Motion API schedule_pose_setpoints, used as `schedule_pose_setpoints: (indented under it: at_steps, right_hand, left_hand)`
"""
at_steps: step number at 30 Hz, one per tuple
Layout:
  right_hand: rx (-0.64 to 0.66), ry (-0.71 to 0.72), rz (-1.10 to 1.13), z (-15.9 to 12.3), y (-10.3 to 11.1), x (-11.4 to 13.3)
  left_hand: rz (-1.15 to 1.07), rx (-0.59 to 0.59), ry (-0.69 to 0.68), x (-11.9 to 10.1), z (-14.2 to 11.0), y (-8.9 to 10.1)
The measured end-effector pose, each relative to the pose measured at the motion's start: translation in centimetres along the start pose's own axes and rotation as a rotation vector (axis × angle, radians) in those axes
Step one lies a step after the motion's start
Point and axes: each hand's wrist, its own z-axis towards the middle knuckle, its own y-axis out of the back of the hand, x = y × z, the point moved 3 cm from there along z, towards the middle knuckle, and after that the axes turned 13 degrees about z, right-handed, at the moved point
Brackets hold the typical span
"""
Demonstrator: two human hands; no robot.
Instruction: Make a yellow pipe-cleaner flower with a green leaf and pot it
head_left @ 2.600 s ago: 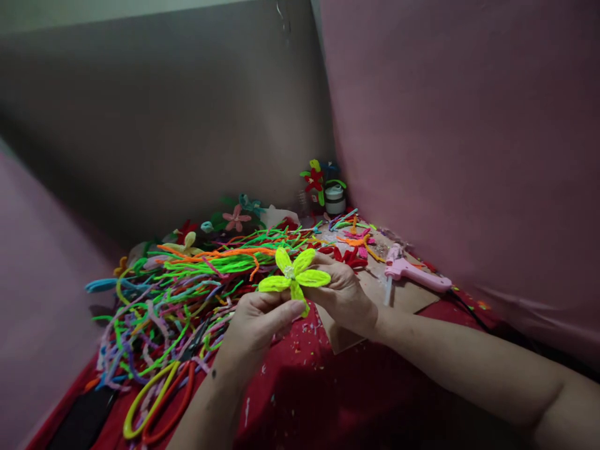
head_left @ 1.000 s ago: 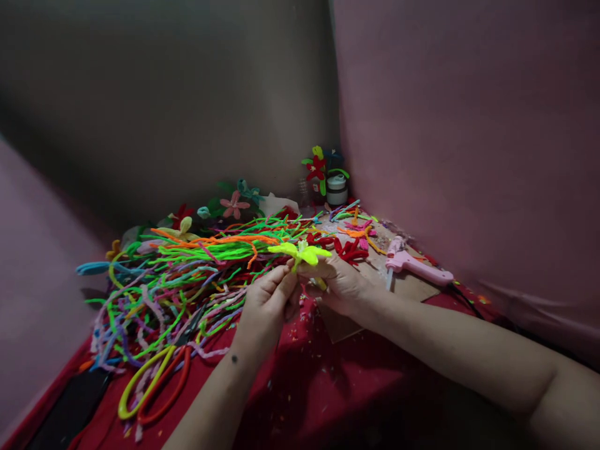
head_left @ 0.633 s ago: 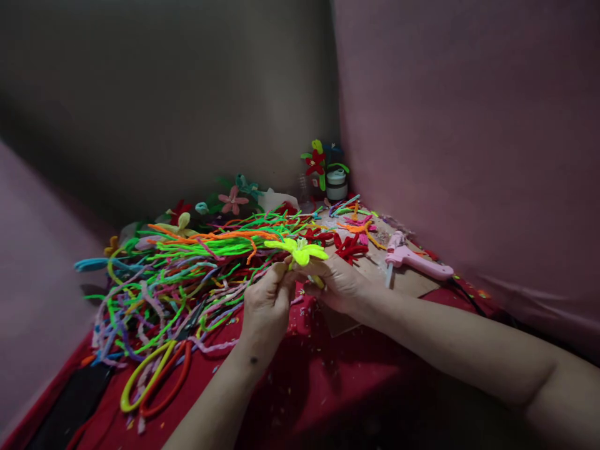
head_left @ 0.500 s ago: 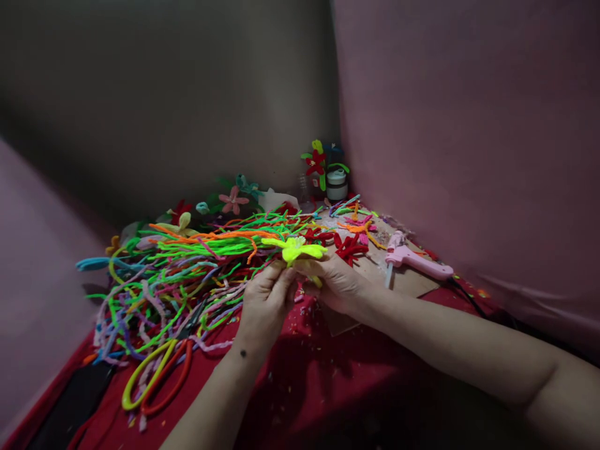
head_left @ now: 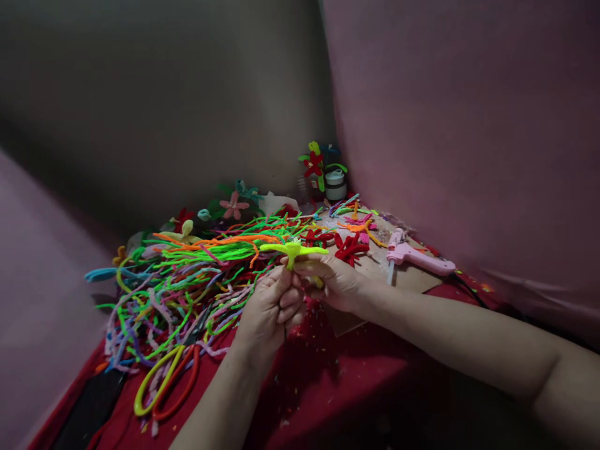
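Note:
A bright yellow pipe-cleaner flower [head_left: 294, 249] is seen edge-on, its petals spread sideways and a pale centre on top. Just beneath the petals, my left hand [head_left: 270, 306] closes thumb and fingers at its short stem. From the other side my right hand [head_left: 334, 282] pinches the flower's base, touching my left fingertips. A yellow bit [head_left: 319, 282] shows between my right fingers. Parts of the stem are hidden by both hands. Red pipe-cleaner flowers [head_left: 350, 249] lie just behind my right hand.
Many coloured pipe cleaners [head_left: 187, 281] spread over the red cloth [head_left: 328, 387] at left. Scissors [head_left: 159, 384] with yellow and red handles lie in front of them. A pink glue gun [head_left: 417, 257] rests on cardboard [head_left: 417, 286] at right. A lidded jar [head_left: 335, 185] stands at back.
The yellow flower has tilted from showing its face to edge-on. My left fingers have curled further under it. The view has shifted slightly.

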Motion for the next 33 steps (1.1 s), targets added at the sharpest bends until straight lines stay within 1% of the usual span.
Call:
schedule_pose_setpoints:
  at_steps: [2, 3, 5, 6, 8, 9, 11, 13, 14, 16, 18, 21, 24, 28, 31, 33]
  right_hand:
    - [0.038, -0.029, 0.033, 0.1, 0.1, -0.2]
    - [0.042, -0.03, 0.045, 0.1, 0.2, -0.3]
    - [0.018, 0.0, 0.07, 0.2, 0.3, -0.4]
    - [-0.002, 0.023, 0.083, 0.2, 0.3, -0.4]
    - [-0.039, 0.072, 0.1, 0.1, 0.2, -0.4]
    - [-0.051, 0.092, 0.103, 0.0, 0.1, -0.3]
    - [-0.073, 0.133, 0.099, -0.1, -0.1, -0.2]
    - [-0.091, 0.178, 0.091, -0.2, -0.3, 0.0]
    - [-0.098, 0.199, 0.088, -0.2, -0.3, 0.1]
    - [-0.109, 0.226, 0.074, -0.3, -0.4, 0.2]
    - [-0.1, 0.248, 0.048, -0.3, -0.5, 0.2]
    - [-0.017, 0.301, -0.013, -0.4, -0.9, 0.3]
    - [0.075, 0.308, -0.09, -0.5, -1.2, 0.2]
    - [0.084, 0.31, -0.151, -0.5, -1.1, 0.4]
    - [0.156, 0.331, -0.234, -0.6, -1.5, 0.8]
    - [0.169, 0.399, -0.302, -0.8, -1.6, 1.0]
  left_hand:
    - [-0.072, 0.085, 0.031, 0.1, -0.1, -0.1]
    - [-0.087, 0.108, 0.037, 0.0, -0.2, -0.1]
    - [-0.046, 0.11, 0.046, -0.1, -0.2, -0.1]
    - [0.012, 0.081, 0.048, -0.2, -0.3, 0.0]
    - [0.217, -0.034, 0.018, -0.4, -0.3, 0.2]
    - [0.35, -0.115, -0.028, -0.6, -0.3, 0.3]
    - [0.629, -0.3, -0.172, -1.0, -0.5, 0.4]
    - [0.883, -0.452, -0.321, -1.1, -0.8, 0.5]
    - [0.978, -0.5, -0.371, -1.0, -0.9, 0.5]
    - [1.086, -0.535, -0.421, -0.6, -0.9, 0.6]
    - [1.055, -0.528, -0.412, -0.4, -0.9, 0.7]
    - [0.831, -0.478, -0.329, -0.4, -0.7, 0.8]
    - [0.553, -0.347, -0.241, -0.4, -0.4, 0.6]
    - [0.241, -0.159, -0.16, -0.4, -0.1, 0.4]
    - [0.135, -0.055, -0.09, -0.2, -0.1, 0.6]
    - [0.134, -0.002, -0.059, -0.1, -0.1, 0.8]
